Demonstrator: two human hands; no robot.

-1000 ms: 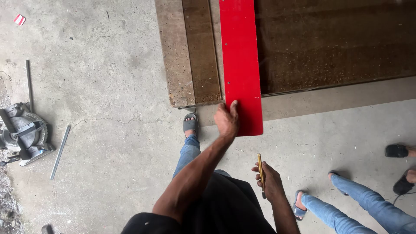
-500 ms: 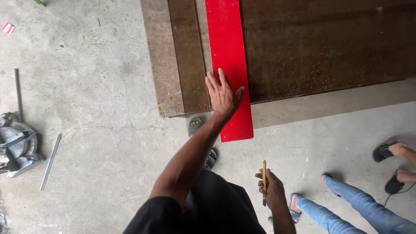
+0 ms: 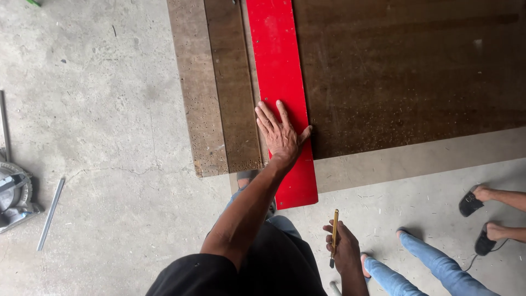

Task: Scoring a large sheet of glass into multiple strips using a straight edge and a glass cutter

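The left hand (image 3: 280, 134) lies flat on a long, thin red board (image 3: 280, 82). Its fingers are spread out and straight, so its grip is released and it grasps nothing; it only presses down on the board. The thumb sticks out to the right, just at the red board's right edge.

The red board lies on the grey concrete floor (image 3: 98, 109), on top of big brown wood sheets (image 3: 411, 77). It runs from the top edge of the view down toward the person. Its near end sticks out past the dark brown sheet and ends over a lighter brown sheet, close to the bare floor. On its left side lie two narrow brown wood strips (image 3: 213, 87), side by side.

The right hand (image 3: 344, 251) is low down, well apart from the red board. Its grip is clenched around a thin yellow pencil (image 3: 334, 235) that points up and down.

At the lower right, a second person's legs in blue jeans (image 3: 427, 268) stand on the floor. Further right, at the edge of the view, are two bare feet in black sandals (image 3: 476, 219).

At the far left of the floor sits a grey round power saw (image 3: 13, 194), and just beside it lies a thin grey metal bar (image 3: 50, 214)
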